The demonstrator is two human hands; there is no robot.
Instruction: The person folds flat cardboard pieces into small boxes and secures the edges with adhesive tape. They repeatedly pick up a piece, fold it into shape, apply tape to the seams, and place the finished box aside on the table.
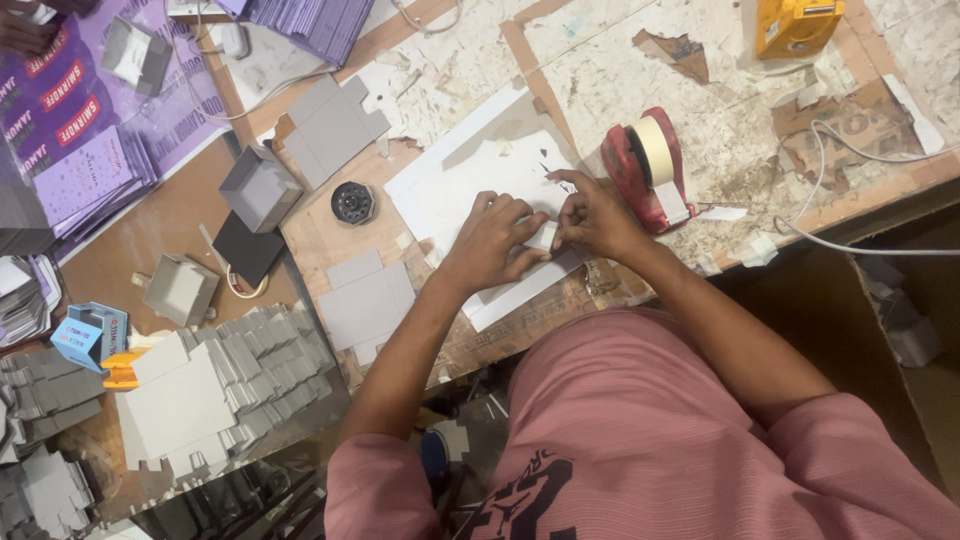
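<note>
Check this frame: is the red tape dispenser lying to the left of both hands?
No. The red tape dispenser stands to the right of the right hand and left hand, which meet on a white sheet.
</note>
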